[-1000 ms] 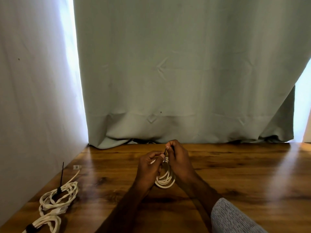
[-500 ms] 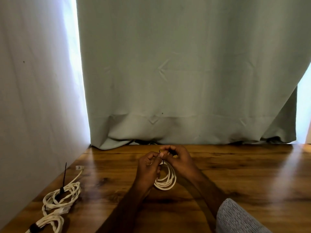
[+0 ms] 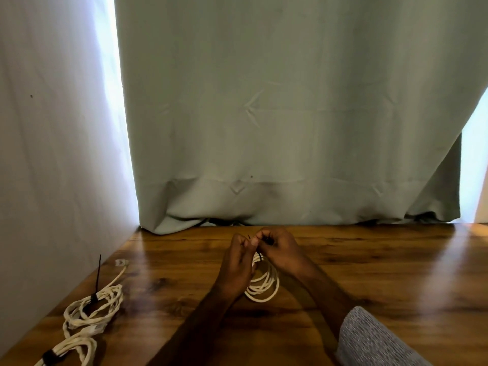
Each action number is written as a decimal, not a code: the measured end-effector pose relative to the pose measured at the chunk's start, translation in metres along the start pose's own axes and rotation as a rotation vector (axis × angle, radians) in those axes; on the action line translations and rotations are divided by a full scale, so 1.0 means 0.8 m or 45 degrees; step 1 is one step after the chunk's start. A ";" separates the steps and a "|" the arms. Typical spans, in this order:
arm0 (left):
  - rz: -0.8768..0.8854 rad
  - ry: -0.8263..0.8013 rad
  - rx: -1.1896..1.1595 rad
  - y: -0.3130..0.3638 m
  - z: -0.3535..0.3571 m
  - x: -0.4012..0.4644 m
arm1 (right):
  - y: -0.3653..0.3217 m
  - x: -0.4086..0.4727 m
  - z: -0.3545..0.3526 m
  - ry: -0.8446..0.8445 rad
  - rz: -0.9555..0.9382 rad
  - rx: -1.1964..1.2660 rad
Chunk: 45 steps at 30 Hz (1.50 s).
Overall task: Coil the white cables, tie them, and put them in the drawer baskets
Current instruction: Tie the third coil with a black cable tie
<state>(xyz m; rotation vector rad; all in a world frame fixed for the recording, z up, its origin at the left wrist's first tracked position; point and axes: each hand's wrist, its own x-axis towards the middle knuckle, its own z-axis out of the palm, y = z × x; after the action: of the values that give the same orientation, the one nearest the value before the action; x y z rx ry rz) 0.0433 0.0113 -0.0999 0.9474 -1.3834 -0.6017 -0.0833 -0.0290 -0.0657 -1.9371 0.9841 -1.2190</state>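
A small coil of white cable (image 3: 264, 286) hangs between my hands just above the wooden table (image 3: 383, 273). My left hand (image 3: 236, 262) pinches the top of the coil together with a thin black tie (image 3: 261, 256). My right hand (image 3: 277, 250) has its fingers curled round the other end of that black tie. On the left lies a coiled white cable (image 3: 95, 307) bound by a black tie whose tail sticks up. A second tied white bundle (image 3: 71, 351) lies nearer to me, partly cut off by the frame. No drawer or basket is in view.
A pale green curtain (image 3: 290, 128) hangs along the table's far edge. A white wall (image 3: 52, 154) closes off the left side. A loose white plug (image 3: 120, 262) of the left cable lies near the wall. My grey sleeve (image 3: 375, 342) shows at the bottom right.
My right hand has come down from above the coil and now meets my left hand at the coil's top. The coil hangs a little lower and wider. The left bundles have not moved.
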 end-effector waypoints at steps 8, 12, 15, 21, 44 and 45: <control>-0.014 0.075 0.050 -0.017 0.008 0.008 | 0.002 0.004 -0.003 0.116 0.019 -0.122; 0.042 0.041 0.058 -0.016 0.005 0.006 | -0.001 -0.001 -0.001 0.165 -0.013 -0.007; 0.116 0.011 0.081 -0.009 0.007 0.003 | -0.002 -0.005 0.002 0.230 0.063 0.144; 0.064 0.006 0.008 -0.003 0.004 -0.003 | -0.001 -0.005 0.005 0.301 0.156 0.295; -0.122 0.253 -0.060 -0.005 0.008 0.007 | 0.003 -0.001 0.019 0.263 0.170 0.455; -0.109 0.265 -0.032 -0.006 0.009 0.007 | 0.006 0.001 0.021 0.268 0.172 0.446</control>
<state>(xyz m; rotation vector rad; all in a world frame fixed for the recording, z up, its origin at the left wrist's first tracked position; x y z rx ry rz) 0.0379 0.0025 -0.1013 1.0230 -1.1523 -0.5667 -0.0690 -0.0302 -0.0757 -1.4726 0.9174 -1.4295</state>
